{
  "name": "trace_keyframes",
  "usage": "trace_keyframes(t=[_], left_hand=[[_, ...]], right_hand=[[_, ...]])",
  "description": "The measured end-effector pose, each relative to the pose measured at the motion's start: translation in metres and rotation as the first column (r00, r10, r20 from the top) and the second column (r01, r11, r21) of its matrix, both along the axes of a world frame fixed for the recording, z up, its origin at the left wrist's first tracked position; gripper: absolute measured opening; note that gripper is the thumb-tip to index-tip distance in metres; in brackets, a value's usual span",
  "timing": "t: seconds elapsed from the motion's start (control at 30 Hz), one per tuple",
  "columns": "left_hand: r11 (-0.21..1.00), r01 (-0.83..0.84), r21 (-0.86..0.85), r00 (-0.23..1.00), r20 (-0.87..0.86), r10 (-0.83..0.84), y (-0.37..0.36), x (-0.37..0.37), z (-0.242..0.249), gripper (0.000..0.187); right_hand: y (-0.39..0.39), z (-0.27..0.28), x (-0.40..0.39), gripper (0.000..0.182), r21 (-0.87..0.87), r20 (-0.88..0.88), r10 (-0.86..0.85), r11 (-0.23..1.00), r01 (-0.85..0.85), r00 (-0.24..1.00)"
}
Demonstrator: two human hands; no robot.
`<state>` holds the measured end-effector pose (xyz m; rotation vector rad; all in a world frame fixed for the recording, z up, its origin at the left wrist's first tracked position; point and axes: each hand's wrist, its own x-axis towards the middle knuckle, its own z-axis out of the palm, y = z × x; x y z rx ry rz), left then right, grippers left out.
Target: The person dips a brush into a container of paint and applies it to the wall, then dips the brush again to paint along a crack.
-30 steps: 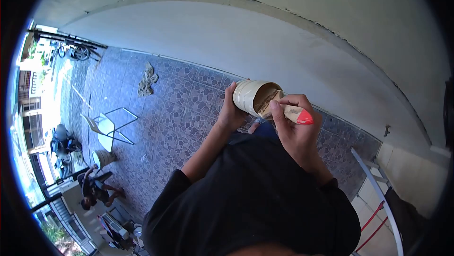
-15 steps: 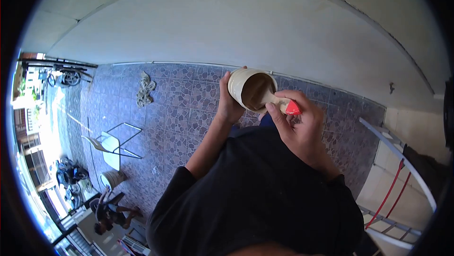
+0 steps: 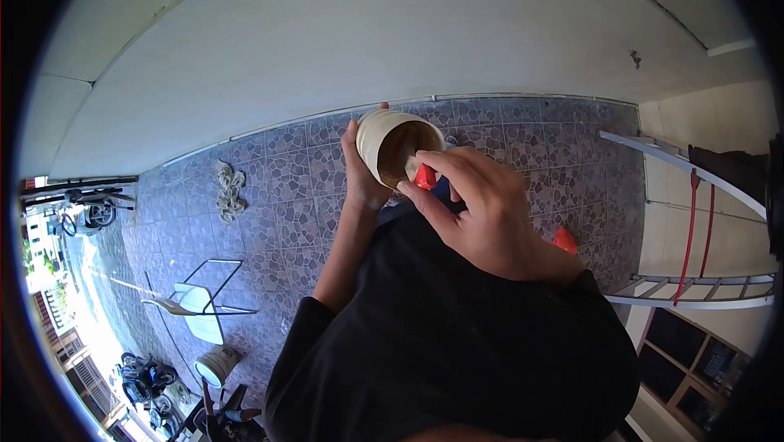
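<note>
My left hand [image 3: 363,185] grips a cream-coloured tub [image 3: 372,141] round its side and holds it tilted, mouth towards me. Brownish residue coats the inside of the tub. At the tub's mouth, my right hand [image 3: 483,209] is closed on a red-handled tool [image 3: 425,176], pinched between thumb and fingers. The tool's working end is inside the tub and mostly hidden, so its exact kind does not show.
A crumpled cloth [image 3: 229,193] lies on the patterned tile floor [image 3: 286,189] beside the wall. Leftward are a folding chair [image 3: 202,323], a bucket [image 3: 217,365] and another person [image 3: 233,424]. To the right are a ladder [image 3: 653,148] and a red object [image 3: 563,239].
The tub appears further left in view, and the right hand has followed, pushing the tool deeper towards its inside. The view has turned, bringing the red object on the floor into sight.
</note>
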<state>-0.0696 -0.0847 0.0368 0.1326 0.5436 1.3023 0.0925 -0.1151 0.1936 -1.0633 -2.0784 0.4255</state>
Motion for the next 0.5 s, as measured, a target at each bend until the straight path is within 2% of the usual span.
trace_keyframes(t=[0.23,0.33,0.5], left_hand=[[0.999,0.022,0.039,0.992,0.124,-0.026,-0.01,0.001,-0.006,0.07],[0.999,0.028,0.034,0.998,0.05,-0.029,-0.016,0.006,0.003,0.07],[0.999,0.033,0.036,0.999,0.041,-0.034,-0.023,0.013,0.002,0.069]], right_hand=[[-0.016,-0.004,0.0,0.029,0.051,-0.042,-0.067,0.996,0.069,0.997],[-0.019,-0.006,0.002,0.027,0.02,-0.026,-0.069,0.997,0.069,0.997],[-0.023,-0.007,0.008,0.024,0.049,-0.018,-0.101,0.994,0.101,0.995]])
